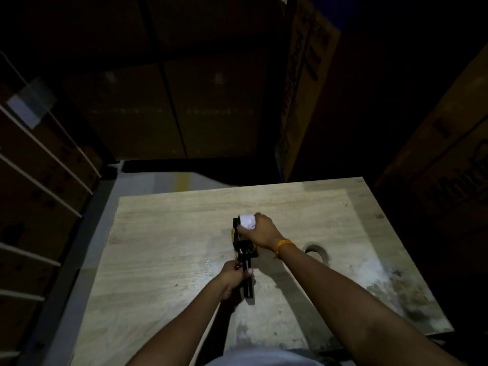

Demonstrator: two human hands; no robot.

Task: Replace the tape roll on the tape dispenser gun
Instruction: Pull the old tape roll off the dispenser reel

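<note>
Lying near the middle of the frame on the pale wooden surface [163, 233], the black tape dispenser gun [244, 256] points away from the person. The left hand [233, 278] is closed around its black handle. The right hand [262, 231], an orange band [284, 245] at its wrist, grips the white tape roll [247, 221] at the gun's far end. A brown cardboard ring [318, 253] lies right of the gun.

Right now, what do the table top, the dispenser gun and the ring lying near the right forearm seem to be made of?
Table top: pale wood or wood-look laminate, matte, with visible grain. Dispenser gun: black, probably plastic or painted metal; the dim light leaves it open. Ring: brown, likely a cardboard tape core, partly hidden by the forearm.
</note>
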